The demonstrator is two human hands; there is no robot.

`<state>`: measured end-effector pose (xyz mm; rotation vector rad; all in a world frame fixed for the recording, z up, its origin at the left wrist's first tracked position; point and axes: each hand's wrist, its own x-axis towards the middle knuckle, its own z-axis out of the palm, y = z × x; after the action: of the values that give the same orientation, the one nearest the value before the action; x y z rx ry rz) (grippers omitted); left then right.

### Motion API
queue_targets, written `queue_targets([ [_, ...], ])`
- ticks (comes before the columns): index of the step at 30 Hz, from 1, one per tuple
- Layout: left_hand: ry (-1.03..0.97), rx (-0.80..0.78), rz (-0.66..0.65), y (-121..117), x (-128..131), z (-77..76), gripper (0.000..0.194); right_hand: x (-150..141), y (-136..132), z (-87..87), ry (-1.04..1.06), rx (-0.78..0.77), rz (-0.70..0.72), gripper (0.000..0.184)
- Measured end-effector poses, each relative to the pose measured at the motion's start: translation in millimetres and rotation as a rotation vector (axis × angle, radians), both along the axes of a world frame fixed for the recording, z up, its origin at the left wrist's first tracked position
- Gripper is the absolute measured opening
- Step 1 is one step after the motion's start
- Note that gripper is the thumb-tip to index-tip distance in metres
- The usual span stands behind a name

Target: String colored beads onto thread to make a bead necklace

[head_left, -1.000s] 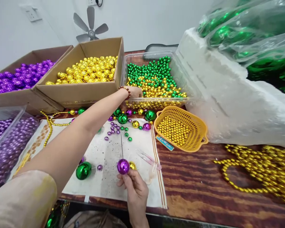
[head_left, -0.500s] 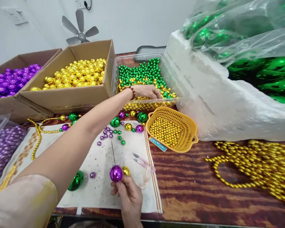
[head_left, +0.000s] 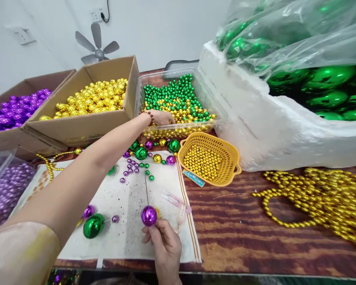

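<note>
Bead [head_left: 149, 215], purple, sits pinched atop right hand [head_left: 168, 246], left hand [head_left: 162, 117] inside clear bin [head_left: 207, 97], grip unclear.

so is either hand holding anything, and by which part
The right hand holds a purple bead by its lower edge. Whether the left hand, in the clear plastic bin, grips anything can't be told.

Bright, even light puts small glints on the purple ball [head_left: 149, 216], while outer edges look stretched.
</note>
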<state>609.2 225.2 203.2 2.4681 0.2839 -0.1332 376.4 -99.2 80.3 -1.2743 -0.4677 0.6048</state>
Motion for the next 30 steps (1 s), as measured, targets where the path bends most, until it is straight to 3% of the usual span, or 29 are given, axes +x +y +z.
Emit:
queue_targets([
  [3,0.078,0.116,-0.065,10.8,-14.8,7.0,0.029,-5.0,0.1,-5.0,0.003,0.009,0.024,0.025],
  [7,0.006,0.305,-0.008,13.7,-30.2,17.0,0.040,-8.6,2.5,-4.1,-0.021,0.030,0.046,0.024],
  [11,0.032,0.484,0.078,4.4,-45.7,19.8,0.036,-12.9,3.3,-1.7,-0.028,0.041,0.047,0.026],
  [16,-0.125,0.403,0.230,-9.3,-68.1,21.9,0.044,-19.0,0.0,1.8,-0.039,0.026,0.066,0.026],
  [19,-0.337,0.100,0.345,-23.0,-92.7,28.2,0.031,-18.9,-0.9,9.6,-0.045,0.018,0.061,0.026],
  [21,-0.459,-0.304,0.438,-37.4,-118.2,30.9,0.022,-16.9,0.0,16.1,-0.041,0.014,0.053,0.025],
  [24,-0.501,-0.832,0.575,-64.4,-167.9,27.6,0.023,-13.0,2.5,23.5,-0.040,0.003,0.036,0.025],
  [27,-0.421,-1.173,0.679,-91.5,-219.7,16.8,0.027,-11.2,4.7,26.2,-0.056,-0.019,0.046,0.024],
  [30,-0.388,-1.401,0.731,-112.7,-259.3,6.1,0.035,-13.4,5.2,27.4,-0.075,-0.042,0.070,0.021],
])
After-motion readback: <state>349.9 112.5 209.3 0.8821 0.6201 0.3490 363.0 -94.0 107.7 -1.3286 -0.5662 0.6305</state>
